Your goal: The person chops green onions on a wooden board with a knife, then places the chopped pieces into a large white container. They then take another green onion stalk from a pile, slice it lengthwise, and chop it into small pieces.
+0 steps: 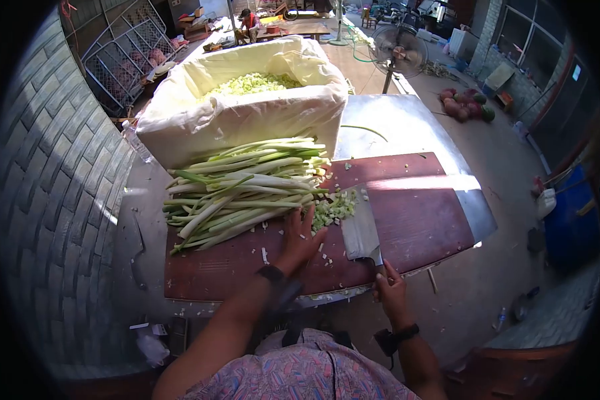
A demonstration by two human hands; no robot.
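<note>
A thick bundle of scallions [240,190] lies across the left part of a dark red cutting board [420,220]. Beside its cut ends is a small pile of chopped scallions [335,208]. My left hand [301,241] rests on the board at the lower edge of the pile, fingers stretched and apart, the fingertips near the bundle. My right hand [391,292] is closed around the handle of a cleaver [361,230]. Its broad blade lies low over the board, close against the right side of the chopped pile.
Behind the bundle stands a large cloth-lined bin [240,127] holding chopped scallions [257,83]. A metal table [387,120] extends beyond the board. Farther off are a standing fan [399,50], a heap of round produce [465,105] and a seated person [249,23]. A brick wall [53,200] borders the left.
</note>
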